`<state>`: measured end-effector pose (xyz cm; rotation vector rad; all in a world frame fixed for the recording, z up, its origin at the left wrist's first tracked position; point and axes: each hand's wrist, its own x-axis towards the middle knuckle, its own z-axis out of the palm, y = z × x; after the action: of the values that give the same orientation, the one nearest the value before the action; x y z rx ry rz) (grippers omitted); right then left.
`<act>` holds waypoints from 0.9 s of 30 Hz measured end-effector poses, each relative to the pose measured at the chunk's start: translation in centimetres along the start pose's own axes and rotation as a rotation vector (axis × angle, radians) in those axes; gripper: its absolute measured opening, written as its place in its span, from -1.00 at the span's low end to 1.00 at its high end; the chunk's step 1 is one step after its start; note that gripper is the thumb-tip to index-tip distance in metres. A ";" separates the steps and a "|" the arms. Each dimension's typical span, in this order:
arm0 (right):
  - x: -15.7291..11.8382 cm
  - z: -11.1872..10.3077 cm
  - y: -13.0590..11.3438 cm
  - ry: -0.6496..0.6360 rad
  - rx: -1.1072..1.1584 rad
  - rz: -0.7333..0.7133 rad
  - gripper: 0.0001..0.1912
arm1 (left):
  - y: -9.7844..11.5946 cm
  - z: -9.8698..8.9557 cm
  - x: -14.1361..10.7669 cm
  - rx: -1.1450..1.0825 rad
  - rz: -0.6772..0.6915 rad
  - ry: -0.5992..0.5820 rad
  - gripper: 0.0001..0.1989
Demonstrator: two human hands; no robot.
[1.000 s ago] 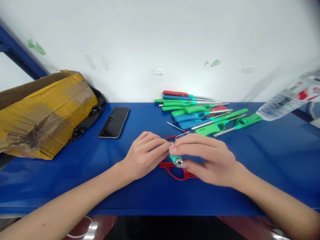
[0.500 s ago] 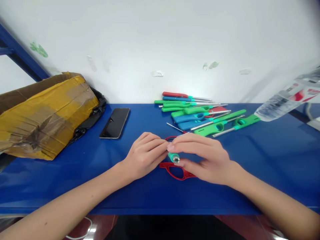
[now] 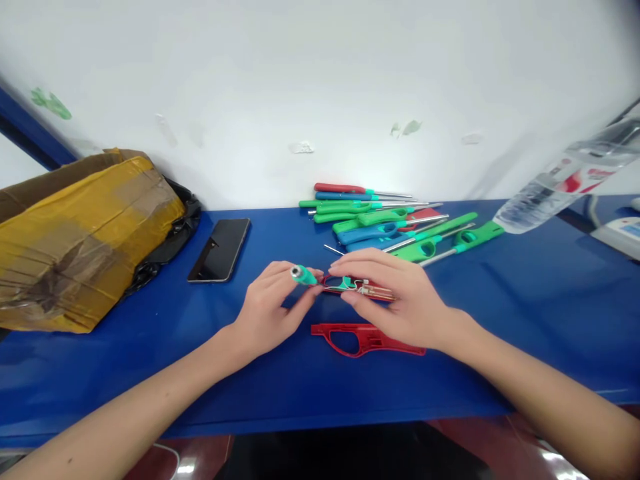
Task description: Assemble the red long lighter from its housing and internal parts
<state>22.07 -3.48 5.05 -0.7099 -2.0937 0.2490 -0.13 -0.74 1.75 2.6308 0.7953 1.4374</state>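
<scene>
My left hand [image 3: 267, 310] pinches a lighter nozzle [image 3: 303, 275] by its teal collar, with the round metal end tipped towards me. My right hand [image 3: 407, 293] is curled over a red lighter shell half [image 3: 330, 288], thumb and fingers on either side of it. Inside that half show a teal trigger [image 3: 346, 285], thin white wires and brass-coloured parts [image 3: 376, 291], partly covered by the fingers. Closer to me, a second red shell half [image 3: 370, 339] lies on the blue table with its inner side up.
Several red, blue and green lighters [image 3: 380, 230] are heaped by the wall. To the left are a black phone [image 3: 220, 250] and a yellow-taped carton [image 3: 85, 247] on black plastic. A water bottle [image 3: 560, 180] and a white device [image 3: 623, 233] stand at right.
The nozzle has moved left out of my right fingers into my left hand. My right hand has settled over the shell half, whose inner parts now show. The view has shifted slightly.
</scene>
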 end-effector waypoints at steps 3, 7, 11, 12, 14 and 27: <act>0.0 -0.5 0.6 -0.039 -0.006 0.041 -0.81 | -0.1 -0.2 0.2 -0.024 -0.132 -0.023 -0.91; 0.1 -0.8 1.5 -0.118 -0.012 0.110 -0.83 | 0.0 -0.3 0.5 -0.109 -0.250 -0.042 -0.92; -0.2 -0.6 2.2 -0.198 -0.088 0.085 -0.81 | 0.1 -0.4 0.6 -0.207 -0.306 -0.063 -0.88; -0.3 -0.5 2.3 -0.208 -0.104 0.060 -0.81 | 0.1 -0.4 0.5 -0.231 -0.319 -0.067 -0.87; -0.5 -0.4 2.5 -0.229 -0.132 0.016 -0.81 | 0.2 -0.4 0.4 -0.290 -0.348 -0.066 -0.86; -0.5 -1.3 3.3 -0.293 -0.277 -0.010 -0.81 | -0.7 0.1 1.1 -0.603 -0.940 0.023 -0.69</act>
<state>24.60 -1.19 4.13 -0.8679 -2.4406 0.0584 0.12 0.39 2.32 1.4603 1.1378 1.1468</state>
